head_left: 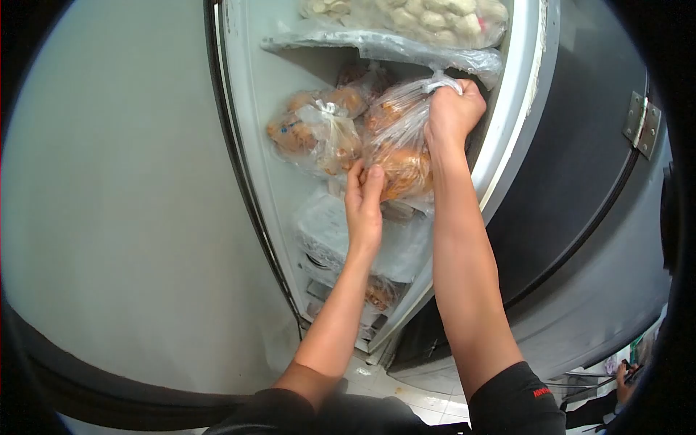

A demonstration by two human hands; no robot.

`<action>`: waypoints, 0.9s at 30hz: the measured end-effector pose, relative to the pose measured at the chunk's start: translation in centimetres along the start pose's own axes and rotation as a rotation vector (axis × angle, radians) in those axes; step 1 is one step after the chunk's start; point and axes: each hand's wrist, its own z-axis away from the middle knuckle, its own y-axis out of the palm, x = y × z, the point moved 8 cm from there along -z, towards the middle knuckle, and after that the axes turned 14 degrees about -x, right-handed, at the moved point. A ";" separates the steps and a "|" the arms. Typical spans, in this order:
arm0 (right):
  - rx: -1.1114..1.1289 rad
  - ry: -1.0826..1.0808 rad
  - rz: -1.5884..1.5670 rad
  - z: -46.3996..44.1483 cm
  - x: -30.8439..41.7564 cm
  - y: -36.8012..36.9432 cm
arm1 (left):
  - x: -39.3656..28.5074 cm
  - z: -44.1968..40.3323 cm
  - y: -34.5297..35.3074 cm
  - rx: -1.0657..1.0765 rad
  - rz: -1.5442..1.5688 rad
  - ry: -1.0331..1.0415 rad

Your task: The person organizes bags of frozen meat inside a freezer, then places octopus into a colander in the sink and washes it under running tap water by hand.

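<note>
A clear plastic bag of orange-brown food [402, 170] is at the front of a fridge or freezer shelf. My right hand [455, 112] is closed around the gathered, knotted top of this bag. Against the bag's lower left side rests my left hand [366, 203], its thumb and fingers stretched upward and slightly apart. Directly left of it sits another knotted plastic bag with light brown food [312, 134]. Behind these two, a darker bag [366, 78] is partly hidden. I cannot make out the exact kind of food.
Above, a frosted shelf [428, 54] carries bags of pale, rounded pieces [428, 14]. Below are a plastic-wrapped white package [326, 225] and more bagged food [380, 293]. An open door [138, 181] stands at left, a dark door [573, 145] at right. Another person's hand [622, 380] shows at lower right.
</note>
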 end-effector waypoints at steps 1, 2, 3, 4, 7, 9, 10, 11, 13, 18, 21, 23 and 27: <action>0.025 0.088 -0.022 0.9 0.7 -0.5 | -0.5 0.5 -0.2 -0.008 0.001 -0.015; 0.053 0.026 -0.020 2.1 2.0 -1.2 | -0.9 1.6 0.0 0.068 0.164 -0.047; 0.088 0.006 0.049 3.5 3.3 -1.9 | -1.4 3.4 -0.1 0.131 0.323 -0.092; 0.136 -0.111 0.127 4.9 4.9 -2.7 | -2.0 5.2 -0.9 0.051 0.321 -0.137; 0.282 -0.254 -0.009 9.7 10.5 -5.0 | -1.5 9.3 -5.0 -0.049 0.224 0.068; 0.390 -0.395 0.110 13.1 12.9 -7.1 | -1.1 12.5 -8.0 -0.103 0.266 0.130; 0.458 -0.402 0.133 14.8 13.6 -8.1 | -0.9 14.6 -9.9 -0.154 0.323 0.190; 0.473 -0.412 -0.042 17.0 13.1 -9.4 | -0.1 16.2 -11.3 -0.154 0.324 0.176; 0.732 -0.169 -0.016 20.5 12.4 -11.7 | 2.3 19.1 -15.5 -0.270 0.153 0.103; 0.793 0.356 0.298 29.2 4.7 -20.1 | 7.5 24.8 -26.8 -0.398 0.132 -0.141; 0.805 0.463 0.461 32.2 0.0 -24.3 | 13.4 26.9 -33.4 -0.474 0.088 -0.424; 0.851 0.470 0.530 33.6 -2.0 -25.6 | 14.8 24.6 -32.9 -0.504 0.064 -0.322; 0.933 0.469 0.739 33.1 -6.4 -26.6 | 22.0 22.3 -33.1 -0.441 0.286 -0.538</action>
